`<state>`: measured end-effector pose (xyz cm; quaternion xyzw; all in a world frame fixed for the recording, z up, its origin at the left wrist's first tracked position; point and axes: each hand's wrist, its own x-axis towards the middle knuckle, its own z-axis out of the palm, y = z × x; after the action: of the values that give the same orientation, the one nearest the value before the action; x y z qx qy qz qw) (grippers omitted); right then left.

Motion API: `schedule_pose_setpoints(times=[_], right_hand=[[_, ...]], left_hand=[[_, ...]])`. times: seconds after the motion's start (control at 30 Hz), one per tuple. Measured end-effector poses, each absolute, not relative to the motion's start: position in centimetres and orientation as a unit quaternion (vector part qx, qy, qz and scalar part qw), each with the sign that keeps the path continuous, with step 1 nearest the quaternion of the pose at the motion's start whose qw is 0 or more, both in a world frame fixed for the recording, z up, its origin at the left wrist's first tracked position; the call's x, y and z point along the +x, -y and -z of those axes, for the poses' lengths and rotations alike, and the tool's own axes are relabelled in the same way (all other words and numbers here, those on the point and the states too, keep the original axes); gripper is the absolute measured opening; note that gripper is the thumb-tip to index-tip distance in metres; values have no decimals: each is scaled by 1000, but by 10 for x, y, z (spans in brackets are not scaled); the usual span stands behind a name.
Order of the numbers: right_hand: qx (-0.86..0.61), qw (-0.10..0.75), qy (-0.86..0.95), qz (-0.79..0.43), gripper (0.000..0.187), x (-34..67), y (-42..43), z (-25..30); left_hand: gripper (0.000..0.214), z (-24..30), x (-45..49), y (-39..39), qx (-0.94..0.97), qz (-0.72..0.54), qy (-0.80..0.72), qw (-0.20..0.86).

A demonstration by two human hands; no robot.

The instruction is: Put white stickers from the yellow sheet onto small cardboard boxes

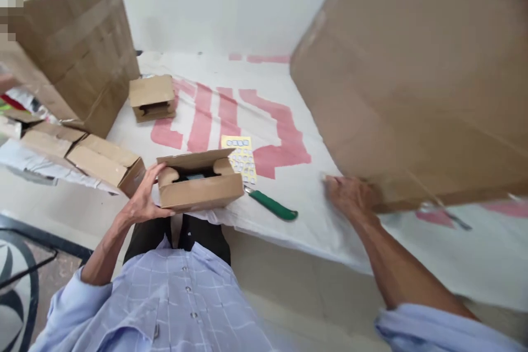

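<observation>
Left hand [142,198] gripping small open box [201,180], right hand [350,195] against large carton [412,77]

The right side is blocked by a large carton [412,77], tilted up over the white sheet [214,74], its lower edge met by the right hand [350,195]. The far left is closed by a tall taped box [78,44], with flat boxes [82,154] near it. An open lane is left through the middle, interrupted only by a small far box [152,98], a yellow sheet [241,157] and a green-handled knife [272,206]. The near edge is occupied by the open box [200,179] gripped by the left hand [144,198].
</observation>
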<state>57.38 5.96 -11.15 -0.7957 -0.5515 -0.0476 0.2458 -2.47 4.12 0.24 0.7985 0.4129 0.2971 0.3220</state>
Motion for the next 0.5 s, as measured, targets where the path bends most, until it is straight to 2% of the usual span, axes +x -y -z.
schedule_pose_setpoints(times=[0.13, 0.27, 0.5], right_hand=[[-811, 188, 552, 30, 35, 564, -52, 102], [-810, 167, 561, 33, 31, 552, -48, 90], [-781, 169, 596, 75, 39, 529, -38, 70]], left_hand=[[135, 10, -19, -34, 799, -314, -363, 364], [142, 33, -14, -33, 790, -338, -332, 388], [132, 53, 5, -30, 749, -407, -337, 400]])
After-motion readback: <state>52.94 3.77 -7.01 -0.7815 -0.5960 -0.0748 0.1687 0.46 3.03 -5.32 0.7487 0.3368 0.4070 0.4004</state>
